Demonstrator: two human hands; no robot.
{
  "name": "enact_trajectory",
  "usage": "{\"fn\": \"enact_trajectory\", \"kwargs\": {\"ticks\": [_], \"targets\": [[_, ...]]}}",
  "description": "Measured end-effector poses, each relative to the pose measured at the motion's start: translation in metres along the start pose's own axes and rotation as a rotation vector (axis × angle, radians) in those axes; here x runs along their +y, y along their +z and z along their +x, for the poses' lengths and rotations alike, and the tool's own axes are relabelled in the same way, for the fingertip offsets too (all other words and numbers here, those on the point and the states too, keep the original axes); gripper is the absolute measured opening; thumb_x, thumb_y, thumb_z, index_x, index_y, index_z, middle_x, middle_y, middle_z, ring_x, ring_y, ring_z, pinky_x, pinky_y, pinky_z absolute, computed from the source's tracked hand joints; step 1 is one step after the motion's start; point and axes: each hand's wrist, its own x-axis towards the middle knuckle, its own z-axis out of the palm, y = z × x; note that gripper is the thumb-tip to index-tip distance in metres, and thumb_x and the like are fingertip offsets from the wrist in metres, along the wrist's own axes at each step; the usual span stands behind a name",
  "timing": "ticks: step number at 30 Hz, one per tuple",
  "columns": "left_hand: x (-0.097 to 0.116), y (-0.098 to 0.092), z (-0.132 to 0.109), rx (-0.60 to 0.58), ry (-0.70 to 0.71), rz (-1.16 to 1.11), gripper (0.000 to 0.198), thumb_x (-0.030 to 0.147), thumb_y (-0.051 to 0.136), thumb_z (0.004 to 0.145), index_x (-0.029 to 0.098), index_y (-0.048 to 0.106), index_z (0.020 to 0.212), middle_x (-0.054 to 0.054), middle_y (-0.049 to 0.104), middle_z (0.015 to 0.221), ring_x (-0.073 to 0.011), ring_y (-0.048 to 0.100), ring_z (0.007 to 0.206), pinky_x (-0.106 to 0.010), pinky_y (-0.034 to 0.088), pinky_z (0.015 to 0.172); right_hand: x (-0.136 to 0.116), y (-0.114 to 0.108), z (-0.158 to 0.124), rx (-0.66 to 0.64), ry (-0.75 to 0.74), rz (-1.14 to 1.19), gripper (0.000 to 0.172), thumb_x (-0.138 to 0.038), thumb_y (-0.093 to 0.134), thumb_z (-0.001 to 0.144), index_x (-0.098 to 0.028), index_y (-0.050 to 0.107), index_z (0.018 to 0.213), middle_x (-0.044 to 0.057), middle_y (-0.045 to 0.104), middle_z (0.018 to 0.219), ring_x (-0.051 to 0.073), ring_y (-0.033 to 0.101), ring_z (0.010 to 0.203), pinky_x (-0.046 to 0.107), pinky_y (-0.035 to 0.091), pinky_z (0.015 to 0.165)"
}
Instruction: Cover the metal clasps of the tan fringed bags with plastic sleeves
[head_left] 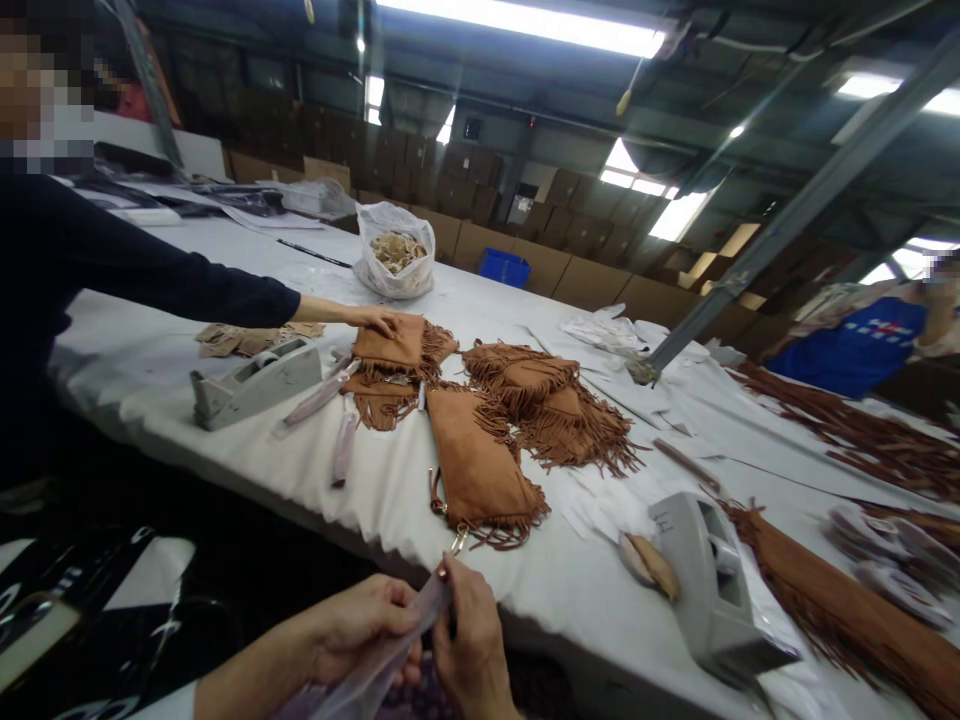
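Observation:
A brown fringed bag [476, 455] lies flat at the near edge of the table. A metal clasp [459, 541] at its lower corner joins it to a strap [429, 604] wrapped in clear plastic. My left hand [367, 625] is closed around the wrapped strap, lower down its length. Near the clasp end, my right hand [471, 635] pinches the same strap, its fingertips partly hiding it. Behind the bag lie a heap of fringed bags [551, 395] and a small stack with a fringed bag [394, 342] on top, where a co-worker's hand [379, 319] rests.
Grey tape dispensers [259, 382] [709, 580] stand left and right on the white-covered table [375, 510]. Farther back are a plastic bag of scraps [396, 255] and a blue bin [504, 267]. Brown fringe strips [847, 600] lie right. A metal post [765, 240] rises from the table.

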Motion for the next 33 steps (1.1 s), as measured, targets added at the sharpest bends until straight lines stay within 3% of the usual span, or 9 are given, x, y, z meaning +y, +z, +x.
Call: {"fn": "enact_trajectory", "kwargs": {"ticks": [2,5,7,10,14,22,30,33], "targets": [[0.004,-0.006,-0.002,0.039,0.065,0.075,0.029,0.031,0.070,0.067,0.016,0.053,0.084,-0.003,0.066,0.062,-0.0146,0.062,0.050,-0.019,0.041,0.044,0.007,-0.003,0.003,-0.005,0.369,0.183,0.047,-0.014,0.051,0.077,-0.014,0.052,0.124,0.013,0.066,0.107,0.025,0.063,0.096,0.039,0.051,0.082],[0.015,-0.014,-0.010,-0.032,0.202,0.155,0.030,0.033,0.069,0.071,0.016,0.055,0.091,-0.002,0.066,0.069,-0.0106,0.058,0.047,-0.019,0.042,0.045,0.013,-0.008,0.019,-0.003,0.932,0.514,0.037,-0.027,0.060,0.075,-0.012,0.061,0.110,0.011,0.071,0.090,0.021,0.067,0.077,0.030,0.054,0.065],[0.021,-0.018,-0.016,-0.099,0.244,0.164,0.030,0.034,0.069,0.073,0.016,0.055,0.093,-0.001,0.065,0.070,-0.0092,0.057,0.047,-0.019,0.043,0.047,0.013,-0.008,0.035,-0.009,1.136,0.736,0.034,-0.036,0.068,0.072,-0.012,0.065,0.096,0.010,0.071,0.084,0.017,0.066,0.067,0.023,0.050,0.055],[0.022,-0.023,-0.020,-0.149,0.246,0.176,0.030,0.034,0.069,0.073,0.017,0.055,0.094,0.000,0.064,0.071,-0.0089,0.056,0.049,-0.019,0.043,0.049,0.008,-0.002,0.057,-0.045,1.273,0.969,0.035,-0.044,0.074,0.066,-0.013,0.065,0.080,0.009,0.071,0.078,0.012,0.063,0.058,0.017,0.042,0.044],[0.015,-0.031,-0.020,-0.111,0.209,0.206,0.031,0.036,0.070,0.074,0.017,0.057,0.095,-0.002,0.066,0.072,-0.0107,0.058,0.055,-0.020,0.045,0.053,0.006,0.008,0.071,-0.045,1.337,1.069,0.034,-0.040,0.081,0.059,-0.012,0.062,0.066,0.004,0.064,0.059,0.006,0.049,0.042,0.014,0.030,0.034],[0.007,-0.022,-0.003,0.191,0.259,0.284,0.040,0.052,0.066,0.070,0.012,0.061,0.070,-0.001,0.063,0.054,-0.0097,0.051,0.044,-0.019,0.034,0.045,0.011,0.016,0.061,-0.057,1.195,0.872,0.040,-0.048,0.081,0.053,-0.012,0.063,0.059,-0.005,0.046,0.036,0.003,0.031,0.032,0.015,0.018,0.031],[0.009,-0.008,0.025,0.289,0.370,0.273,0.040,0.051,0.067,0.068,0.012,0.065,0.074,0.000,0.061,0.053,-0.0099,0.047,0.045,-0.021,0.031,0.045,0.013,0.006,0.063,-0.059,1.086,0.778,0.037,-0.044,0.081,0.052,-0.012,0.065,0.060,-0.004,0.049,0.037,0.004,0.035,0.034,0.017,0.024,0.034],[0.005,-0.011,0.028,0.441,0.422,0.274,0.032,0.043,0.071,0.064,0.014,0.060,0.068,0.002,0.059,0.051,-0.0100,0.047,0.045,-0.020,0.031,0.046,0.016,0.004,0.062,-0.040,1.116,0.795,0.037,-0.044,0.080,0.052,-0.011,0.067,0.062,-0.003,0.051,0.040,0.005,0.036,0.034,0.018,0.026,0.034]]}}
